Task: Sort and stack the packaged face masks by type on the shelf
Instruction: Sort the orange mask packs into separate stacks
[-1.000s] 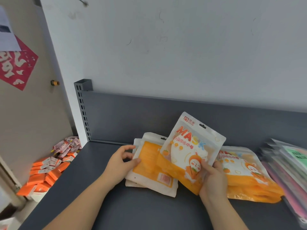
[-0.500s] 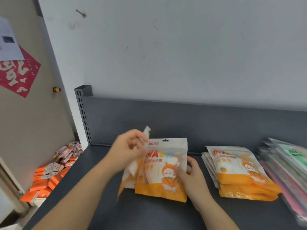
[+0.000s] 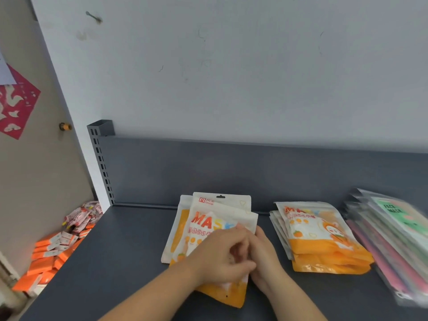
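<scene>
Orange-and-white mask packs (image 3: 203, 221) form a loose pile at the centre of the dark grey shelf (image 3: 115, 262). The top pack (image 3: 215, 222) lies skewed across those beneath, its printed "MASK" face up. I see both hands over the near half of this pile. The left hand (image 3: 220, 260) lies on the top pack with its fingers (image 3: 240, 231) curled. The right hand (image 3: 266, 256) touches the left from the pack's right edge and is largely hidden behind it. Blur and overlap keep me from telling whether either hand pinches the pack or merely rests on it.

To the right, apart from the centre pile, a second pile (image 3: 319, 242) of the same orange packs lies fanned, faces up. Farther right, at the frame's edge, is a slanted stack of clear-sleeved packs (image 3: 398, 218), the uppermost green and marked "FACE MASK". A grey back panel (image 3: 208, 170) rises behind the shelf. Below the shelf's left end lie small orange boxes (image 3: 46, 258) and pink sachets (image 3: 83, 214).
</scene>
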Demonstrator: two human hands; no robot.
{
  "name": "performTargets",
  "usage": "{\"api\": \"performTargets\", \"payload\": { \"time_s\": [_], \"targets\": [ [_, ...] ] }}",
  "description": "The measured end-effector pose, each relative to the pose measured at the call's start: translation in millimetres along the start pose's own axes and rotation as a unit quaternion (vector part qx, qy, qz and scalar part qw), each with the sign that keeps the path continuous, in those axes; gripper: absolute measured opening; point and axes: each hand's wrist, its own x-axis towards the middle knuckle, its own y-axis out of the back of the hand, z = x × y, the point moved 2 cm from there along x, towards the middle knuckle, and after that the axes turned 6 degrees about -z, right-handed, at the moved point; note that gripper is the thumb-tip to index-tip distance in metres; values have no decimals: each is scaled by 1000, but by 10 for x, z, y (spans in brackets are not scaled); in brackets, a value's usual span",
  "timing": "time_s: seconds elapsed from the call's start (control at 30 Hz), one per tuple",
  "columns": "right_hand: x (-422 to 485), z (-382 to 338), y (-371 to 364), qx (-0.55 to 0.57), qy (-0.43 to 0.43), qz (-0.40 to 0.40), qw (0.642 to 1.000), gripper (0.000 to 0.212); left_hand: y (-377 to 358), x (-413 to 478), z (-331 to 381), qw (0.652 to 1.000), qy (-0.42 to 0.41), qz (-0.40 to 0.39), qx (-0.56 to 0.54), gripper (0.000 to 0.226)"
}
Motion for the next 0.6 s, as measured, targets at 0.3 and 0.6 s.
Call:
{"api": "performTargets", "payload": {
  "time_s": [0.3,0.6],
  "targets": [
    [31,33,19,-67,29,19,997,29,776,-232,-560,903,235,341,-117,12],
    [67,6,73,-52,65,81,993,21,706,-530,-1054,896,413,151,68,87]
  ]
}}
